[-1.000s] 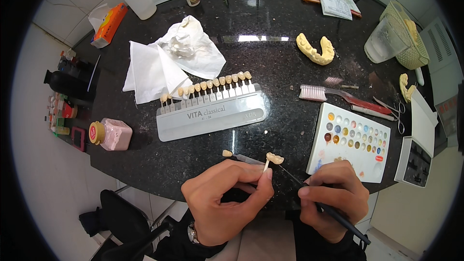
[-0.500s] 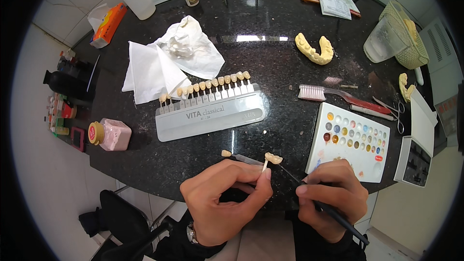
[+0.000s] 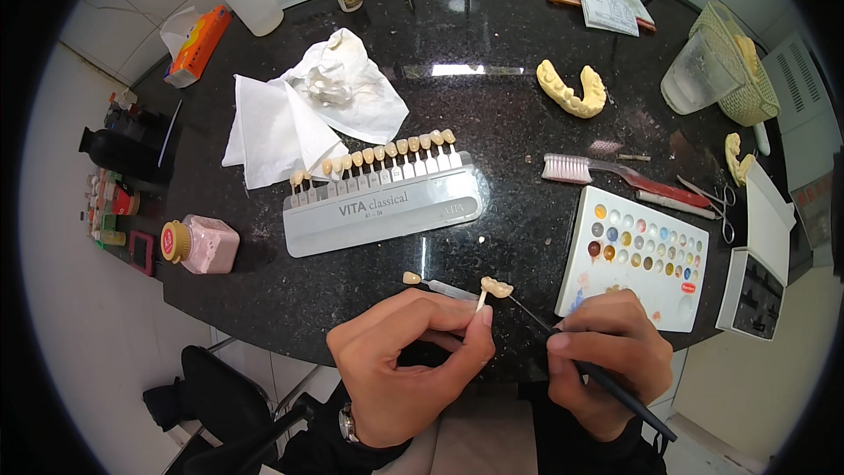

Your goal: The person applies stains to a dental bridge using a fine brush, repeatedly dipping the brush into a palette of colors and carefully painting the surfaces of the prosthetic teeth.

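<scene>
Between its thumb and fingers my left hand [image 3: 413, 361] pinches a thin pale peg [image 3: 481, 301] standing nearly upright. On top of the peg sits a small tooth-coloured dental bridge [image 3: 498, 288]. A fine brush with a black handle [image 3: 620, 391] is gripped like a pen in my right hand [image 3: 615, 361]; its thin tip ends at or just beside the bridge's right end, and contact cannot be made out. Just beyond my left fingers lies a single shade tab [image 3: 411, 278], its stem running toward the bridge. The white paint palette [image 3: 635, 255] with coloured wells lies beyond my right hand.
A shade guide [image 3: 382, 211] with a row of teeth lies left of centre, below crumpled white tissues [image 3: 343, 88]. Jar of pink powder [image 3: 211, 246] stands at the left. To the right are a toothbrush [image 3: 615, 171], scissors [image 3: 721, 202], a cream dental cast [image 3: 573, 97] and an open box [image 3: 754, 290].
My right hand and the brush handle have shifted slightly to the right, while the brush tip stays close to the bridge. My left hand has hardly moved.
</scene>
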Available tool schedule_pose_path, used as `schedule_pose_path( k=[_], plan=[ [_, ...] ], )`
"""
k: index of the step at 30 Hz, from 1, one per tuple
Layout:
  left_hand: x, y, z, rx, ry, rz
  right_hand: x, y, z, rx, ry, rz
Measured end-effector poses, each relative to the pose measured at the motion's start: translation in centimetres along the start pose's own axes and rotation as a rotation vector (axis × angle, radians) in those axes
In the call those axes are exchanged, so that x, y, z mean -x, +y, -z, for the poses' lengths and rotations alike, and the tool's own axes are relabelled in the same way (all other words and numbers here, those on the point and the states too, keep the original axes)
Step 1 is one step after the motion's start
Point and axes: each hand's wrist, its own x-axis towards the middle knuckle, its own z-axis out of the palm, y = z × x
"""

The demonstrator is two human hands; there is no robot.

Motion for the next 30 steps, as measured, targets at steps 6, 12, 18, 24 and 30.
schedule_pose_path(
  k=[6, 12, 18, 24, 30],
  plan=[
    [-0.06, -0.01, -0.02, -0.001, -0.004, -0.006, 0.14, 0.06, 0.08, 0.004, -0.005, -0.003],
    [0.01, -0.03, 0.08, 0.011, -0.009, 0.002, 0.14, 0.19, 0.0, -0.009, -0.014, 0.031],
    [0.04, -0.04, -0.03, -0.008, 0.021, -0.014, 0.43, 0.42, 0.1, -0.021, 0.104, 0.041],
    [0.11, 0.23, -0.3, -0.001, 0.064, -0.015, 0.55, 0.28, -0.08, 0.0, 0.094, 0.07],
    [0.19, 0.13, -0.25, -0.028, 0.049, -0.071, 0.39, 0.1, -0.73, -0.049, 0.114, 0.018]
  ],
)
